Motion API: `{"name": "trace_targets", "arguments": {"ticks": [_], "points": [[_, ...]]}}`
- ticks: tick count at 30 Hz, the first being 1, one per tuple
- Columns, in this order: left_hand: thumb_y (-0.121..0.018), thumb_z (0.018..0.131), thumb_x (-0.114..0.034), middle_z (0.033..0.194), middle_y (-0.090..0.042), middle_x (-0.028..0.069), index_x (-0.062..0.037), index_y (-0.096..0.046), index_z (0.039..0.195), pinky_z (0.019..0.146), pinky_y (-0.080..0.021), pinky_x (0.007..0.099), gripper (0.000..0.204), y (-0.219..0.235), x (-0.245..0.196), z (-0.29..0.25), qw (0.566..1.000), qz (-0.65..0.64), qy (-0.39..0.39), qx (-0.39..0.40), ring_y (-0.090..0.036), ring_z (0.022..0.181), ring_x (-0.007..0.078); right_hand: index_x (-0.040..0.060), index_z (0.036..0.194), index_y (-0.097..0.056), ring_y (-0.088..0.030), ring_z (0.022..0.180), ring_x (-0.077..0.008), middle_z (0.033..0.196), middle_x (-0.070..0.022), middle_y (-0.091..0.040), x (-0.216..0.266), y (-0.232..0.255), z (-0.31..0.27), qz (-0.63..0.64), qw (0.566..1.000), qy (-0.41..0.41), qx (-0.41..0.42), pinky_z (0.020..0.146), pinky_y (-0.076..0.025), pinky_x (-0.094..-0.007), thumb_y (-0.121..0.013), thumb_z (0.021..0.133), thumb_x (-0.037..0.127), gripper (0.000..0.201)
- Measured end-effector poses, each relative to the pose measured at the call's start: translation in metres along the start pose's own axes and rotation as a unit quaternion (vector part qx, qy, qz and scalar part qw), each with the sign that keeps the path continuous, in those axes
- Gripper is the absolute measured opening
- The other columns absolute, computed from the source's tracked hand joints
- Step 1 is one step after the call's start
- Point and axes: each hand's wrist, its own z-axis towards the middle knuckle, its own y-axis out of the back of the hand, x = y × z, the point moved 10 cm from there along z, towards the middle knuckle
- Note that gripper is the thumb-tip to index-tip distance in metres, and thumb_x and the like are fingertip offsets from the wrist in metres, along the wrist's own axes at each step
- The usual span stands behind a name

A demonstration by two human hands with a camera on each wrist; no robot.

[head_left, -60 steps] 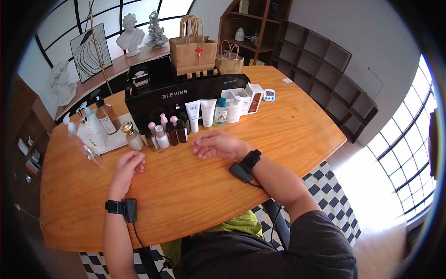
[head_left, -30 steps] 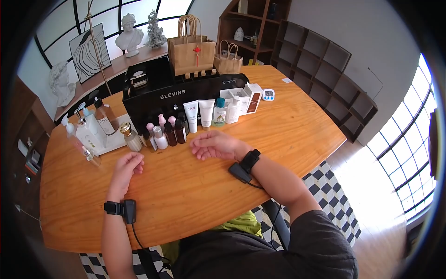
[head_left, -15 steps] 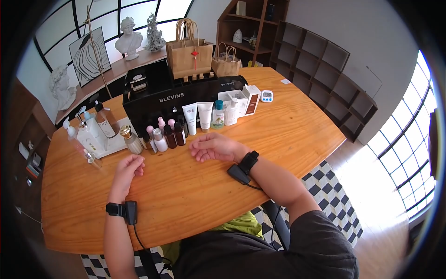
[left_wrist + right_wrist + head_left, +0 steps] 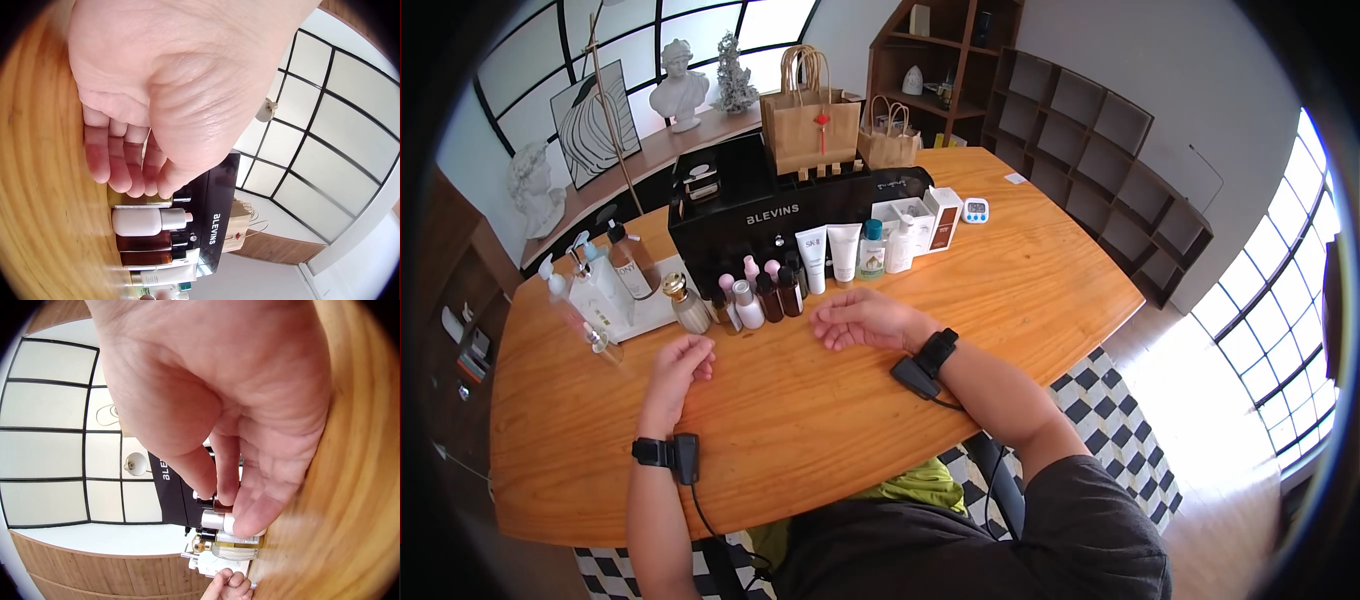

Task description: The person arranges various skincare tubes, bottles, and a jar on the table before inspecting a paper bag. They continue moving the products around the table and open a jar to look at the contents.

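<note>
My left hand (image 4: 678, 372) rests on its side on the wooden table (image 4: 800, 420), fingers loosely curled and holding nothing. Closest to it is a ribbed bottle with a gold cap (image 4: 690, 306). Likewise empty, my right hand (image 4: 868, 320) lies with relaxed, bent fingers in front of a white SK-II tube (image 4: 812, 262) and a second white tube (image 4: 844, 255). Between the hands, farther back, stand a white bottle with a silver cap (image 4: 748, 306) and dark brown bottles (image 4: 770, 300). In the left wrist view, the white bottle (image 4: 136, 222) shows beyond my fingertips.
A black BLEVINS case (image 4: 820, 215) stands behind the bottles, with a paper bag (image 4: 800, 130) behind it. Pump bottles (image 4: 600, 295) occupy a white tray (image 4: 650, 318) at left. At right are a teal-capped bottle (image 4: 872, 252), cartons (image 4: 940, 220) and a timer (image 4: 975, 210).
The head view has shifted slightly. Both hands stay in the same places on the table, and the bottles, tubes and case have not moved.
</note>
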Motion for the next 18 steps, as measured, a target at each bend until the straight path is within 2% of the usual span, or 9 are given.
{"name": "trace_targets", "arguments": {"ticks": [9, 11, 12, 15, 16, 18], "points": [[-0.068, 0.109, -0.023, 0.094, -0.069, -0.0007, -0.0054, -0.073, 0.111, 0.074, -0.053, 0.0236, 0.018, 0.000, -0.004, -0.003, 1.000, -0.005, 0.002, -0.016, -0.064, 0.081, 0.0072, -0.0005, 0.125, -0.070, -0.075, 0.093, -0.0171, 0.107, -0.0089, -0.077, 0.001, -0.008, -0.002, -0.022, 1.000, 0.008, -0.002, 0.087, -0.062, -0.0296, -0.066, 0.110, 0.022, 0.027], [-0.068, 0.109, -0.024, 0.094, -0.069, -0.0006, -0.0057, -0.073, 0.111, 0.074, -0.053, 0.0235, 0.019, -0.005, -0.004, -0.001, 1.000, 0.000, -0.007, 0.011, -0.064, 0.082, 0.0072, 0.0001, 0.121, -0.071, -0.075, 0.091, -0.0169, 0.103, -0.0073, -0.076, 0.002, -0.006, -0.001, -0.035, 0.999, 0.011, -0.018, 0.086, -0.062, -0.0294, -0.067, 0.110, 0.023, 0.026], [-0.068, 0.109, -0.025, 0.094, -0.070, -0.0004, -0.0053, -0.073, 0.111, 0.074, -0.054, 0.0233, 0.020, -0.005, -0.004, 0.000, 1.000, 0.002, -0.006, 0.008, -0.064, 0.083, 0.0071, 0.0004, 0.112, -0.073, -0.075, 0.089, -0.0170, 0.097, -0.0064, -0.076, 0.004, -0.009, -0.004, -0.049, 0.999, 0.003, -0.016, 0.084, -0.061, -0.0294, -0.068, 0.109, 0.022, 0.022], [-0.069, 0.108, -0.025, 0.094, -0.070, -0.0006, -0.0049, -0.073, 0.110, 0.075, -0.054, 0.0228, 0.021, -0.004, -0.002, 0.001, 1.000, 0.010, -0.008, 0.011, -0.064, 0.082, 0.0070, 0.0004, 0.103, -0.075, -0.075, 0.087, -0.0179, 0.093, -0.0065, -0.076, 0.019, -0.032, -0.003, -0.105, 0.994, 0.008, -0.006, 0.082, -0.061, -0.0295, -0.069, 0.107, 0.019, 0.020], [-0.069, 0.108, -0.025, 0.093, -0.070, -0.0006, -0.0046, -0.074, 0.109, 0.075, -0.054, 0.0228, 0.021, -0.004, -0.003, 0.000, 1.000, 0.015, -0.005, 0.006, -0.064, 0.081, 0.0071, 0.0006, 0.099, -0.075, -0.076, 0.087, -0.0187, 0.091, -0.0073, -0.075, 0.031, -0.049, -0.003, -0.078, 0.997, 0.023, 0.018, 0.079, -0.060, -0.0294, -0.070, 0.106, 0.018, 0.019], [-0.070, 0.108, -0.026, 0.093, -0.070, -0.0003, -0.0042, -0.074, 0.110, 0.075, -0.054, 0.0234, 0.023, -0.006, -0.003, -0.001, 1.000, 0.015, -0.007, 0.006, -0.063, 0.081, 0.0073, 0.0012, 0.103, -0.075, -0.075, 0.086, -0.0178, 0.092, -0.0072, -0.074, 0.066, -0.082, 0.002, -0.124, 0.991, 0.032, 0.026, 0.079, -0.060, -0.0287, -0.071, 0.105, 0.019, 0.018]]}}
